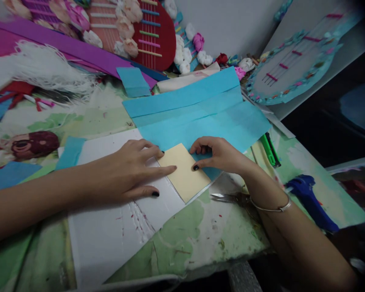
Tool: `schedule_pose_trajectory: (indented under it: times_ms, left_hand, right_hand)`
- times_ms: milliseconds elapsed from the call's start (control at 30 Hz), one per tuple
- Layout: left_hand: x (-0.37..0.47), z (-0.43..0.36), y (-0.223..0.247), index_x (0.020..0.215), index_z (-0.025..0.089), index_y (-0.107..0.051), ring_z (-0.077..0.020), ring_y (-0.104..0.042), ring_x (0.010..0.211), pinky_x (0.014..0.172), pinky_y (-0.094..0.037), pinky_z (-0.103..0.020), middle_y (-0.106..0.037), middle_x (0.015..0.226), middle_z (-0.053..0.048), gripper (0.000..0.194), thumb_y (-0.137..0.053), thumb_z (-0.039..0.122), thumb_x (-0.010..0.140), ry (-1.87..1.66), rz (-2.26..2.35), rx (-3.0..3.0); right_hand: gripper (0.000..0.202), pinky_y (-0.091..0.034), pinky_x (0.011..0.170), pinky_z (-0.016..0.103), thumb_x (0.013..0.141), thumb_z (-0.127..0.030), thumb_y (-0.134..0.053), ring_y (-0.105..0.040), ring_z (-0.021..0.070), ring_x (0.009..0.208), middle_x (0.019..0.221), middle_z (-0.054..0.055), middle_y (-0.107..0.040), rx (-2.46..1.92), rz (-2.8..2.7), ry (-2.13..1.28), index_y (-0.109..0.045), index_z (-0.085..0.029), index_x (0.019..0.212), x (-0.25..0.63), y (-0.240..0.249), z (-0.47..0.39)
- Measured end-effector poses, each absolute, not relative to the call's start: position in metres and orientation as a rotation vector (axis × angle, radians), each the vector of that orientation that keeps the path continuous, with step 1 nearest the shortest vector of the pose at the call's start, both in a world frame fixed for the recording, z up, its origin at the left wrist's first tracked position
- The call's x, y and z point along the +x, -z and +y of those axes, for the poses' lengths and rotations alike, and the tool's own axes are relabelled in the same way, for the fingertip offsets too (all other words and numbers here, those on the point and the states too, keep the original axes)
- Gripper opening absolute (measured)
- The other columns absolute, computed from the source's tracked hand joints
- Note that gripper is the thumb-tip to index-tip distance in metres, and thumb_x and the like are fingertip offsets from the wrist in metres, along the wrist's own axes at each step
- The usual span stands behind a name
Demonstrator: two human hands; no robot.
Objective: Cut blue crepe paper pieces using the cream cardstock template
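Observation:
A small pale-yellow paper [184, 174] lies over the meeting edges of a white board [109, 243] and a large turquoise sheet [188, 117]. My left hand [140, 170] has its fingers spread, and its index fingertip rests on the yellow paper. At the paper's right edge, my right hand [214, 154] is curled, with thumb and index finger at that edge; its other fingers are folded in and partly hidden. Below my right wrist, scissors [228, 198] lie with their blades pointing left, their handles mostly covered by the arm.
A blue glue gun [313, 202] and a green cutter [270, 150] lie at the right. Turquoise scraps [134, 82], white fringe [48, 69] and purple sheets [63, 46] spread behind and left. Decorated craft pieces [155, 34] lean at the back. The table edge [200, 269] runs close in front.

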State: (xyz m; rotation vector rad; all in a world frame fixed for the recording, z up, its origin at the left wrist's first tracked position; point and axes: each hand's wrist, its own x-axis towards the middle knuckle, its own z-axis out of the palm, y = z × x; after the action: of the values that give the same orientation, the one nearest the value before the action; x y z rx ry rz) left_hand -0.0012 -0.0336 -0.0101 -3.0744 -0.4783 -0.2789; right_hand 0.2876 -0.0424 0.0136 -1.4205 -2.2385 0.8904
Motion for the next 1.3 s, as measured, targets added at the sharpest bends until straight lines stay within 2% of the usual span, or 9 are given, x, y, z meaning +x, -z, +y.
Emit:
schedule_pose_trajectory:
  times_ms: [200,433,700,900,1100,1300]
  left_hand:
    - [-0.002,-0.034,0.011,0.145,0.034,-0.039,-0.0378,-0.045,0.114,0.096,-0.037,-0.057,-0.05,0.128,-0.016,0.054,-0.05,0.044,0.093,0.282,-0.477,-3.061]
    - [-0.001,-0.034,0.01,0.143,0.033,-0.042,-0.0372,-0.045,0.111,0.096,-0.035,-0.059,-0.05,0.128,-0.016,0.051,-0.047,0.046,0.094,0.258,-0.514,-3.075]
    - [-0.001,-0.033,0.011,0.143,0.032,-0.044,-0.038,-0.043,0.12,0.099,-0.033,-0.058,-0.046,0.134,-0.017,0.052,-0.047,0.046,0.093,0.297,-0.525,-3.106]
    - [-0.001,-0.032,0.011,0.144,0.037,-0.041,-0.0379,-0.043,0.12,0.1,-0.031,-0.058,-0.049,0.133,-0.013,0.053,-0.048,0.046,0.092,0.27,-0.553,-3.133]
    - [-0.001,-0.036,0.011,0.146,0.037,-0.039,-0.0394,-0.041,0.122,0.1,-0.031,-0.06,-0.046,0.135,-0.015,0.054,-0.047,0.045,0.093,0.238,-0.579,-3.126]
    - [-0.001,-0.036,0.011,0.145,0.038,-0.04,-0.0382,-0.041,0.121,0.1,-0.032,-0.059,-0.048,0.134,-0.013,0.053,-0.047,0.046,0.093,0.263,-0.583,-3.116]
  right_hand:
    - [0.037,-0.042,0.069,0.029,0.064,-0.034,-0.083,-0.055,0.017,0.08,0.085,0.002,-0.059,-1.417,-2.249,-0.882,-0.066,-0.017,0.092,0.286,-0.013,-0.042]
    - [0.033,-0.044,0.075,0.031,0.071,-0.031,-0.078,-0.056,0.019,0.086,0.092,0.005,-0.062,-1.356,-2.339,-0.894,-0.066,-0.017,0.099,0.293,-0.017,-0.042]
    - [0.036,-0.046,0.082,0.033,0.075,-0.02,-0.07,-0.057,0.0208,0.096,0.106,0.007,-0.062,-1.283,-2.469,-0.933,-0.063,-0.019,0.111,0.304,-0.021,-0.041]
    - [0.037,-0.046,0.081,0.033,0.074,-0.023,-0.074,-0.057,0.0207,0.095,0.104,0.007,-0.062,-1.28,-2.457,-0.935,-0.063,-0.018,0.109,0.304,-0.021,-0.04]
    - [0.04,-0.046,0.08,0.031,0.074,-0.026,-0.077,-0.057,0.0196,0.094,0.101,0.006,-0.061,-1.285,-2.44,-0.946,-0.064,-0.019,0.111,0.303,-0.02,-0.04]
    - [0.053,-0.044,0.078,0.03,0.078,-0.028,-0.075,-0.055,0.0187,0.091,0.1,0.005,-0.057,-1.247,-2.529,-0.873,-0.059,-0.023,0.129,0.302,-0.021,-0.041]
